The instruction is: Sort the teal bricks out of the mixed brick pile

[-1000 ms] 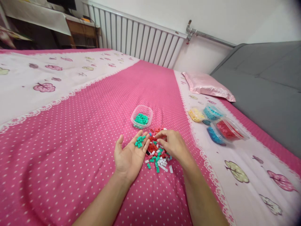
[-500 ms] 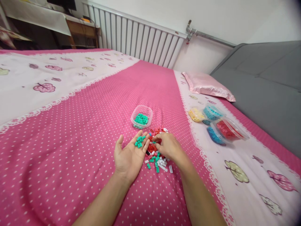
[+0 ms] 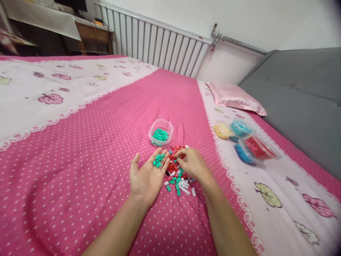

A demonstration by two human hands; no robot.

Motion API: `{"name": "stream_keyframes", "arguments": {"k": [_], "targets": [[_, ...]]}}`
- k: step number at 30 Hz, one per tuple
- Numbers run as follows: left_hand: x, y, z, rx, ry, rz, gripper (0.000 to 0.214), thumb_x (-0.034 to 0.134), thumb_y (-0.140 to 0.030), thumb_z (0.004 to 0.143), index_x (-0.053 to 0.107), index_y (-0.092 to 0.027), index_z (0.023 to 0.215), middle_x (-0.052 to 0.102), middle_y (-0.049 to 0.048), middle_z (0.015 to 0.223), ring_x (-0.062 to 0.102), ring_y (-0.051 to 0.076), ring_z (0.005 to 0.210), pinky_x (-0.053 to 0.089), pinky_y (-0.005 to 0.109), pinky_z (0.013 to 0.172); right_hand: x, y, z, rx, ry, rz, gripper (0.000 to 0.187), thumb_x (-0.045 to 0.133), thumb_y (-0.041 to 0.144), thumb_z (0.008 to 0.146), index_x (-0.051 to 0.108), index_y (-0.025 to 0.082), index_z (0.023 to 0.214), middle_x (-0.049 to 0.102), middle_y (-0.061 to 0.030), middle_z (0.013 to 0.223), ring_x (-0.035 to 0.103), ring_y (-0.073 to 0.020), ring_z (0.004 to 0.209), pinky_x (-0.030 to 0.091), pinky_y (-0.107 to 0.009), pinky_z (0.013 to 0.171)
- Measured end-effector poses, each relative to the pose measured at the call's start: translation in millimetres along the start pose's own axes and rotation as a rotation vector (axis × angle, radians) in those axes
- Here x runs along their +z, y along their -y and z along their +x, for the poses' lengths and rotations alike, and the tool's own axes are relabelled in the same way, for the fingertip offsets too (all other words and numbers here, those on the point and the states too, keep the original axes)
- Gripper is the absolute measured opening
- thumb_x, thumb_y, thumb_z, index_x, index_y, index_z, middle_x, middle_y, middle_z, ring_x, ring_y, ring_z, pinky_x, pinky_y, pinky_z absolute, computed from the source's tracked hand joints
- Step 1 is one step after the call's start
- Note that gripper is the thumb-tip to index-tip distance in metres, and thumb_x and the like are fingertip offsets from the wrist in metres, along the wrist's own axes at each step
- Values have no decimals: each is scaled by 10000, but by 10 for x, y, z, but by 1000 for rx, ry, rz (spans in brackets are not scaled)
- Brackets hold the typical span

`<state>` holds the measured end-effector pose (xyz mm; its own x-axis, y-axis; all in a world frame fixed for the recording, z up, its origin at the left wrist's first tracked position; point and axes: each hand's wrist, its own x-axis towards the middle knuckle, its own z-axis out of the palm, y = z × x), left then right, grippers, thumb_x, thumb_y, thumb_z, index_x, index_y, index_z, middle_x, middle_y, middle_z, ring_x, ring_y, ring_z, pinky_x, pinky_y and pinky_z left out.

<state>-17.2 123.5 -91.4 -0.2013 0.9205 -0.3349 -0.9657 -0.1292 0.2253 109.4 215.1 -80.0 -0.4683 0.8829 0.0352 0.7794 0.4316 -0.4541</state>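
My left hand [image 3: 146, 177] is held palm up with its fingers stretched out, and several small green toy bricks [image 3: 158, 160] rest on the fingers. Just right of it lies a loose pile of bricks [image 3: 174, 166], mostly red, with white, green, pink and a few dark pieces. Over the pile's right side my right hand [image 3: 192, 163] reaches down, thumb and index finger close together in a pinch. Whatever may be between those fingertips is too small to make out. Behind the left fingers stands a clear plastic tub [image 3: 161, 141], partly filled with green bricks.
On the right, tubs of yellow bricks [image 3: 222, 131], turquoise bricks [image 3: 241, 127], blue bricks [image 3: 243, 153] and red bricks [image 3: 257, 146] stand bunched together. Behind them lies a pink pillow [image 3: 236, 95] beside a grey headboard [image 3: 298, 85]. Everything sits on a soft pink bedspread [image 3: 106, 142].
My right hand has shifted slightly up and away from me over the pile, its fingers drawing together. The left hand and its green bricks have barely moved.
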Motion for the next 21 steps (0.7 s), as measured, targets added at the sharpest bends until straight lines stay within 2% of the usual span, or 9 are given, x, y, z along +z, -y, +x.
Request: {"name": "stream_keyframes", "arguments": {"k": [7,14,17,21], "targets": [[-3,-1,1,7,3,-4,650,455,-436,822,443,15,1290,606,245,1123,626,313,1047,559,374,846,-112,-15,2,78,-107,93,194,554,217,755,714,203,865,702,-21,726,616,-153,650,443,-260,648],[-11,-7,4,5,3,-8,657,461,-433,815,440,14,1296,602,246,1138,609,315,1080,557,370,850,-143,-67,17,97,-235,145,185,561,259,740,704,200,842,705,-29,737,631,-172,682,460,-282,670],[-9,-6,5,5,5,-3,653,452,-425,819,431,11,1304,606,243,1131,614,316,1070,561,380,840,-145,-11,6,54,-259,186,179,556,262,743,698,196,830,707,-29,748,625,-164,670,468,-284,675],[-6,-5,6,5,10,2,641,429,-430,831,427,4,1303,610,238,1120,631,307,1032,561,388,838,-148,146,-54,-98,-265,327,154,568,250,754,692,188,821,708,-29,792,613,-137,645,481,-266,675]]}}
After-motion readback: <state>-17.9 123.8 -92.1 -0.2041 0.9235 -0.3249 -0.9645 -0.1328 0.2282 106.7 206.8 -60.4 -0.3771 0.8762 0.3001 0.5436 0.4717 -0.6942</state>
